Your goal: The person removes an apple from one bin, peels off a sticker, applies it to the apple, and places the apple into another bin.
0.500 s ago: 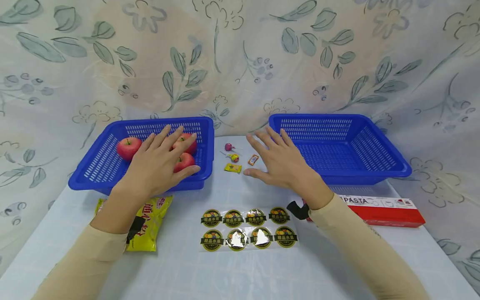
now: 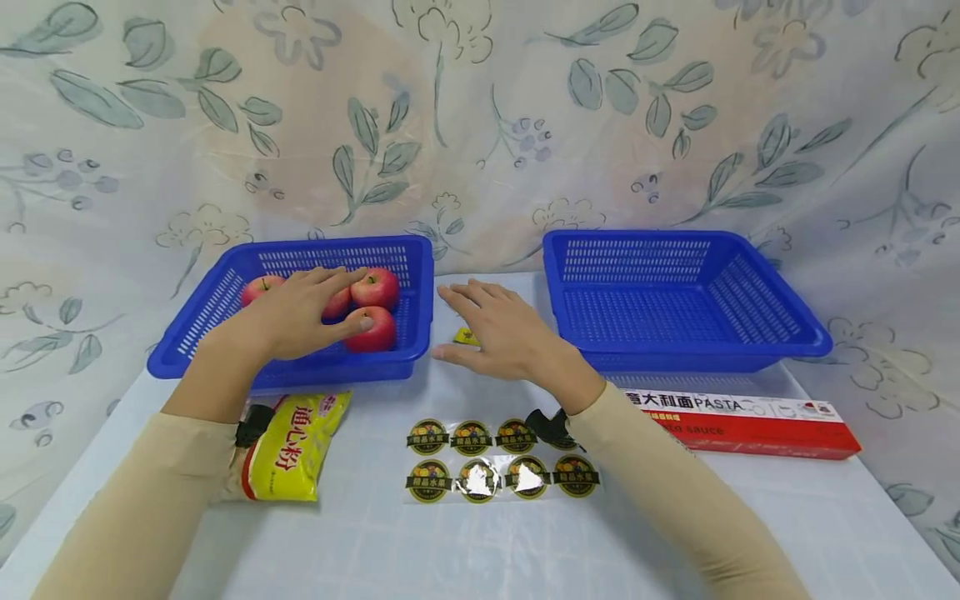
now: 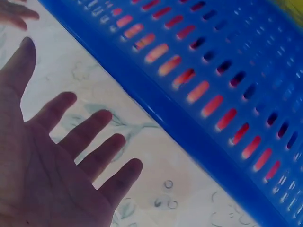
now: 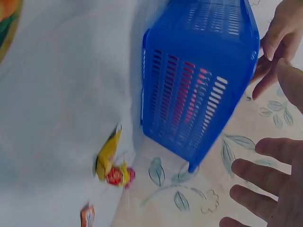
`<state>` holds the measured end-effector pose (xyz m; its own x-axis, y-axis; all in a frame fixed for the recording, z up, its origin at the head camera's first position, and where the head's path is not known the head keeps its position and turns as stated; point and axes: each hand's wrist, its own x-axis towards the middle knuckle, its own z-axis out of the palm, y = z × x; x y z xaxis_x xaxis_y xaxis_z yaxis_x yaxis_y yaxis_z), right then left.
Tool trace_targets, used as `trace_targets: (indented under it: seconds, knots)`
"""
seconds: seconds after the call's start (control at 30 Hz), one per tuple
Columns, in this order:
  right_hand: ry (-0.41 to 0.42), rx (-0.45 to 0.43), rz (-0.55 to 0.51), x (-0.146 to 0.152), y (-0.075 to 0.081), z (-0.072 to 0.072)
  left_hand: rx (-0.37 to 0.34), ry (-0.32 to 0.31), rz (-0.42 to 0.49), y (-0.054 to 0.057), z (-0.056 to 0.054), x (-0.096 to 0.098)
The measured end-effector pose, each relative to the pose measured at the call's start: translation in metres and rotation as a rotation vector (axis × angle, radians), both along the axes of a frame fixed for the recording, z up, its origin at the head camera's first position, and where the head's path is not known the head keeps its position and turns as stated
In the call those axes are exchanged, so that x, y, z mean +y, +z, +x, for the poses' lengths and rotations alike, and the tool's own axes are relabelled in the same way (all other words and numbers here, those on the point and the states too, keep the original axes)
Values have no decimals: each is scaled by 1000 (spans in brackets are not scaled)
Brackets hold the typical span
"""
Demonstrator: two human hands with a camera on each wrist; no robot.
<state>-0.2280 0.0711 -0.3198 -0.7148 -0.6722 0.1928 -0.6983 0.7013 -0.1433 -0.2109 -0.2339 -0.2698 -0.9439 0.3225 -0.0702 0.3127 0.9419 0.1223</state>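
My left hand (image 2: 296,312) is held over the left blue basket (image 2: 424,308), palm down and holding nothing. Several red apples sit in that basket, one front apple (image 2: 377,332) beside the thumb and another apple (image 2: 258,288) partly hidden behind the hand. In the left wrist view the spread fingers (image 3: 97,158) are apart from the basket's slotted wall. Over the gap between the two baskets is my right hand (image 2: 502,333), also empty, its fingers extended. It hides most of the small sweets; a yellow-wrapped candy (image 2: 467,336) shows, and the right wrist view shows a lollipop (image 4: 115,176).
A second blue basket (image 2: 690,360) stands at the right with nothing in it. Nearer lie a yellow food bag (image 2: 292,454), a sheet of round stickers (image 2: 491,458) and a red and white pasta box (image 2: 765,429). A floral cloth (image 2: 480,125) hangs behind.
Both hands have shifted left and flattened lower in the head view. The right hand now covers most of the sweets, and more of the apples and yellow bag shows.
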Motion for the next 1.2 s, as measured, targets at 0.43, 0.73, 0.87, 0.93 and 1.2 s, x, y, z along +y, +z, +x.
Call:
trace_targets:
  seconds: [0.43,0.73,0.87,0.93,1.2]
  knots:
    - [47,-231,-210,-30,-12,-19,-176,56,167,12,-36,-23]
    - [26,-326,-260,-33,-19,-24,-444,39,210,5,-57,-21]
    - [1,-380,-319,-33,-21,-27,-505,53,211,5,-60,-19]
    - [7,-420,-365,-33,-23,-29,-518,46,194,7,-62,-18]
    - [42,-583,-500,-35,-30,-29,-563,17,209,16,-73,-18]
